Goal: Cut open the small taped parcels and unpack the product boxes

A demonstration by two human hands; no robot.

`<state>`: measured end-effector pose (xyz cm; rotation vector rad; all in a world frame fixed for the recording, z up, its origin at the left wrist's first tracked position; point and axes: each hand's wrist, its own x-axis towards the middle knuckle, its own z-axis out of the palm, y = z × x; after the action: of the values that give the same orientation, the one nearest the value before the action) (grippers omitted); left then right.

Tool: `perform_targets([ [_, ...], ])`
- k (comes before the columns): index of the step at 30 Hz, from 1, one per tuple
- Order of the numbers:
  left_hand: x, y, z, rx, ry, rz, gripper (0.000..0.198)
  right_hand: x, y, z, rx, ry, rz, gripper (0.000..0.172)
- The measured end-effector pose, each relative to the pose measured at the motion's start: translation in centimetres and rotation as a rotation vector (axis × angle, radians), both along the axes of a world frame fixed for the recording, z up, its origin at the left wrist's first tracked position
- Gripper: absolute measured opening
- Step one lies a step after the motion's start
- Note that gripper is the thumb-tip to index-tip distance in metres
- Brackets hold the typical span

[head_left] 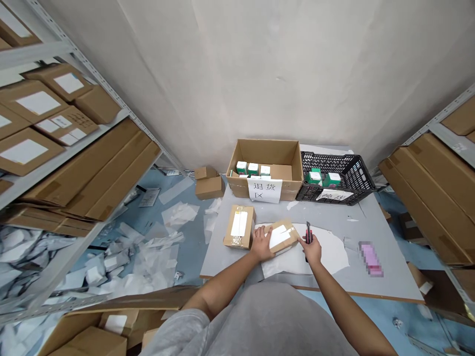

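A small brown parcel [282, 235] with a white label lies on a white sheet [326, 254] on the grey table [371, 217]. My left hand [261, 243] rests flat on the parcel's left end, fingers spread over it. My right hand [312, 248] is closed round a red and black box cutter [308, 231], whose tip stands at the parcel's right end. A second taped brown parcel [239, 226] with a white label lies just left of my left hand.
At the table's back stand an open cardboard box [265, 168] with small green-and-white boxes and a black plastic crate [336, 178], each with a paper sign. A pink object [370, 258] lies at the right. Shelves of cartons flank both sides. Torn paper [122, 257] litters the floor.
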<state>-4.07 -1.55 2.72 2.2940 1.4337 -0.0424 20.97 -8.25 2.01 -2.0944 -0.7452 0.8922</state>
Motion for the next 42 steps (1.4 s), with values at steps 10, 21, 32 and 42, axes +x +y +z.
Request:
perform_targets([
  [10, 4.2, -2.2, 0.9, -0.077, 0.061, 0.324, 0.080, -3.6, 1.2, -0.7, 0.031, 0.321, -0.010, 0.050],
  [21, 0.1, 2.0, 1.5, 0.081, 0.050, -0.175, 0.081, -0.7, 2.9, -0.2, -0.048, 0.063, 0.187, 0.040],
  [32, 1.4, 6.8, -0.4, -0.035, 0.002, -0.608, 0.128, -1.4, -2.3, -1.9, -0.095, 0.174, 0.012, 0.044],
  [42, 2.7, 4.9, -1.7, 0.015, 0.057, -0.117, 0.100, 0.7, 1.6, -1.5, -0.002, 0.133, -0.112, 0.040],
])
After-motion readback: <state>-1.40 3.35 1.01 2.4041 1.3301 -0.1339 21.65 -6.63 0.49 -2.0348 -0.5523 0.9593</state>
